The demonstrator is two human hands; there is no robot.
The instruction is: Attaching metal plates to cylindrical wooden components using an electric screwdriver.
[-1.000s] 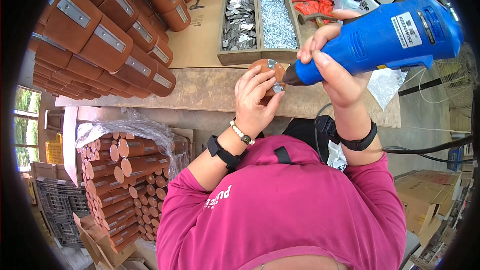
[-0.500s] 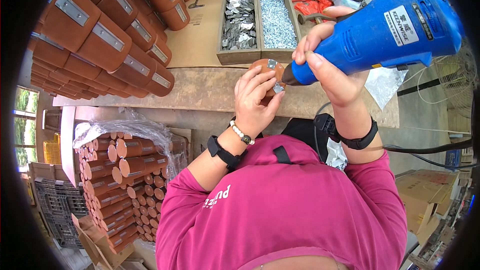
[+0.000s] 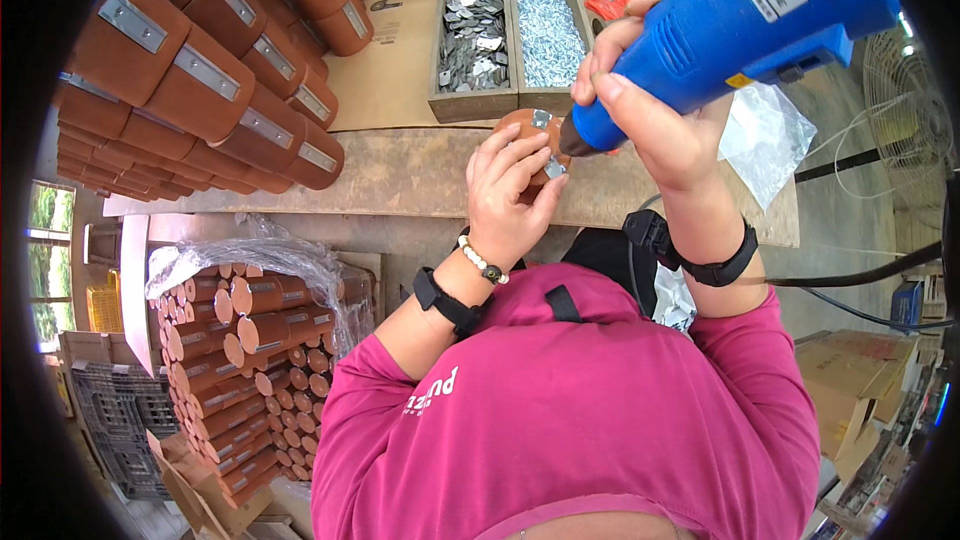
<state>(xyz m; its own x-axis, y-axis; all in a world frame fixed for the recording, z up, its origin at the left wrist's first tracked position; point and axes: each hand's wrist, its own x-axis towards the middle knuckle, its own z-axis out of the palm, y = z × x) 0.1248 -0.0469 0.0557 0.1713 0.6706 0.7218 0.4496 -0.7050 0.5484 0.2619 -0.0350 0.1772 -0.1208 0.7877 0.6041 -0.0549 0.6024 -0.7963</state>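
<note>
Fastening, probably: right hand (image 3: 668,135) wraps fingers round blue driver (image 3: 735,25), half-curled left hand (image 3: 503,178) grips brown workpiece (image 3: 523,118); next needs steadiness.

The scene is being viewed from the person's head, through the left of two fisheye cameras. The lens is being aimed downward, with the left hand (image 3: 508,172) and the right hand (image 3: 668,115) being framed from close above. The near edge of the table (image 3: 400,175) is being shown across the middle, its near right corner being included.
</note>
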